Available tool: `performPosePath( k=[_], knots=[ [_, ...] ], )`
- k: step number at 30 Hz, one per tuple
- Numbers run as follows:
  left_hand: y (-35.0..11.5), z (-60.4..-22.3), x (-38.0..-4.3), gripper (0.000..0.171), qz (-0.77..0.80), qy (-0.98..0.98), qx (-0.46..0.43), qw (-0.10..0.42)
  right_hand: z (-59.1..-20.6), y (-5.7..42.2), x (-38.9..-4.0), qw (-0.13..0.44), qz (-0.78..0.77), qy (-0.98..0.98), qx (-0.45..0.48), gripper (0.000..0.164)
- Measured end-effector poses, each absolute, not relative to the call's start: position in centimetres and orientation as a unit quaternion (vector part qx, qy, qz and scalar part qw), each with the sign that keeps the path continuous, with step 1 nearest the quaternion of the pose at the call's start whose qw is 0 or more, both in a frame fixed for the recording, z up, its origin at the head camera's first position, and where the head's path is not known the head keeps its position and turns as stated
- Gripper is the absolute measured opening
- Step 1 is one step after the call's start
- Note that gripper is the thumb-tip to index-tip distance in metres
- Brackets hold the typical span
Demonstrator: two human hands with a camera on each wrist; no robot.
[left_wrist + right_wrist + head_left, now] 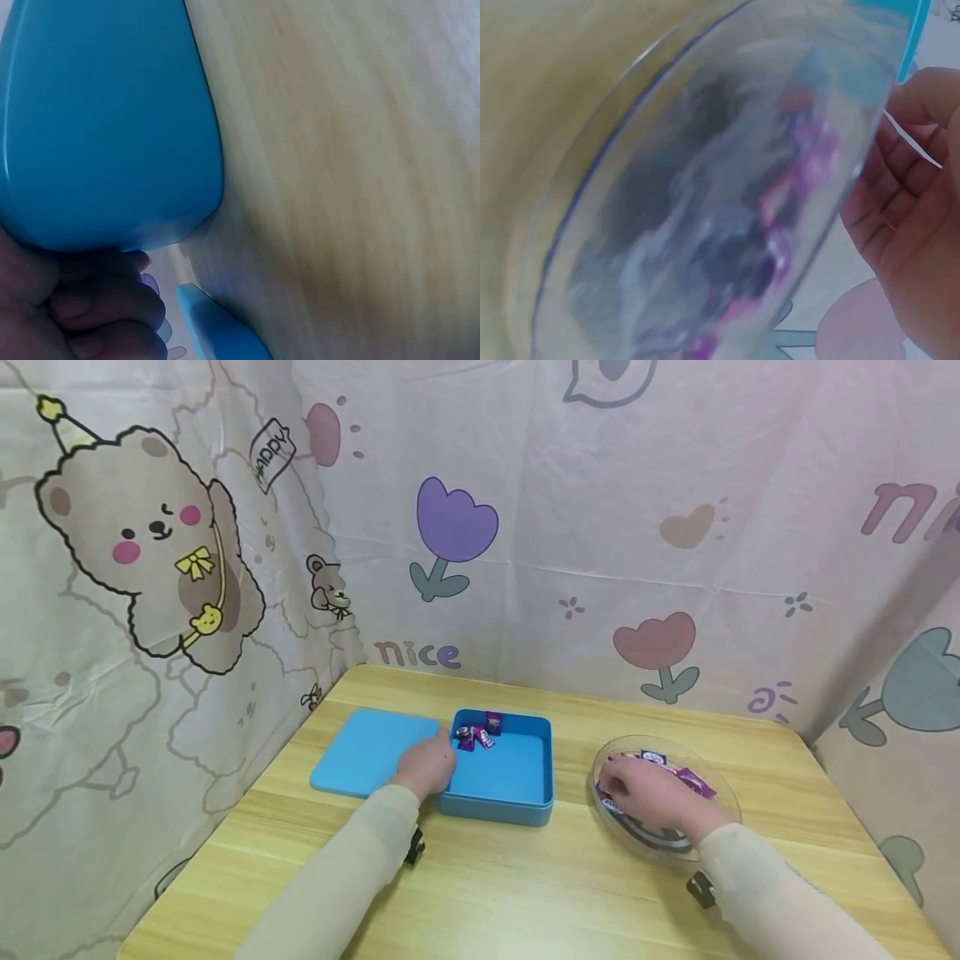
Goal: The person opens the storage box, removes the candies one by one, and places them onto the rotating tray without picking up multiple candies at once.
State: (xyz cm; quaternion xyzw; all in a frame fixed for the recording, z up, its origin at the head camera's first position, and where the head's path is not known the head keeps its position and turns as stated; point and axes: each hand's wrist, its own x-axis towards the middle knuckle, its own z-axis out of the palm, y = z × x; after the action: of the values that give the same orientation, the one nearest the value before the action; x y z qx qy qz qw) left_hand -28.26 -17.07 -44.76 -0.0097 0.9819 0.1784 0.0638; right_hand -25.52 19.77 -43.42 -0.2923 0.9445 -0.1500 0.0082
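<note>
My left hand (429, 762) grips the left wall of an open blue box (501, 811), its curled fingers (112, 304) low against the outside. Inside the box, several small purple-wrapped candies (483, 737) lie at the back left. My right hand (651, 792) reaches down over the rim of a clear bowl (723, 814), thumb and fingers bent among wrapped candies (696, 782) in purple, dark blue and other colours. From the right wrist, the palm (915, 240) shows beyond the bowl's side; the fingertips are hidden, so I cannot tell whether they pinch a candy.
A flat light-blue lid (367, 747) lies left of the box, partly behind my left hand. All of it stands on a wood-grain table (525, 893). Printed curtains (540, 568) hang along the back and the sides.
</note>
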Motion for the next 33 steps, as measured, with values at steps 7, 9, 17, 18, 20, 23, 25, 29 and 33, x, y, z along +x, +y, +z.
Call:
performPosePath(
  k=[7, 9, 17, 18, 20, 23, 25, 29, 33],
  knots=[
    [-17.0, -44.7, -28.4, 0.056, 0.185, 0.98, -0.016, 0.069, -42.4, 17.4, -26.1, 0.007, -0.171, 0.944, -0.281, 0.015],
    [-17.0, -44.7, -28.4, 0.056, 0.184, 0.98, -0.017, 0.069, -42.1, 16.6, -26.3, 0.004, -0.174, 0.944, -0.279, 0.015],
    [-16.9, -44.5, -28.2, 0.056, 0.174, 0.982, -0.01, 0.069, -41.5, 12.7, -27.0, -0.034, -0.167, 0.941, -0.294, 0.017],
    [-16.9, -44.4, -28.1, 0.056, 0.173, 0.982, -0.01, 0.07, -41.4, 12.2, -27.1, -0.036, -0.167, 0.941, -0.294, 0.017],
    [-17.0, -44.4, -28.1, 0.056, 0.172, 0.983, -0.01, 0.069, -41.2, 11.2, -27.3, -0.032, -0.167, 0.942, -0.29, 0.018],
    [-17.0, -44.4, -28.1, 0.056, 0.17, 0.983, -0.01, 0.066, -41.1, 10.0, -27.7, -0.018, -0.166, 0.943, -0.288, 0.022],
    [-17.0, -44.5, -28.1, 0.056, 0.169, 0.984, -0.008, 0.064, -41.1, 9.3, -28.1, -0.011, -0.164, 0.943, -0.29, 0.024],
    [-17.1, -44.6, -28.2, 0.056, 0.172, 0.983, -0.007, 0.064, -41.6, 8.2, -28.8, 0.002, -0.157, 0.942, -0.296, 0.029],
    [-17.1, -44.7, -28.2, 0.056, 0.175, 0.983, -0.005, 0.062, -42.1, 6.9, -29.5, 0.016, -0.149, 0.942, -0.301, 0.034]
  ],
)
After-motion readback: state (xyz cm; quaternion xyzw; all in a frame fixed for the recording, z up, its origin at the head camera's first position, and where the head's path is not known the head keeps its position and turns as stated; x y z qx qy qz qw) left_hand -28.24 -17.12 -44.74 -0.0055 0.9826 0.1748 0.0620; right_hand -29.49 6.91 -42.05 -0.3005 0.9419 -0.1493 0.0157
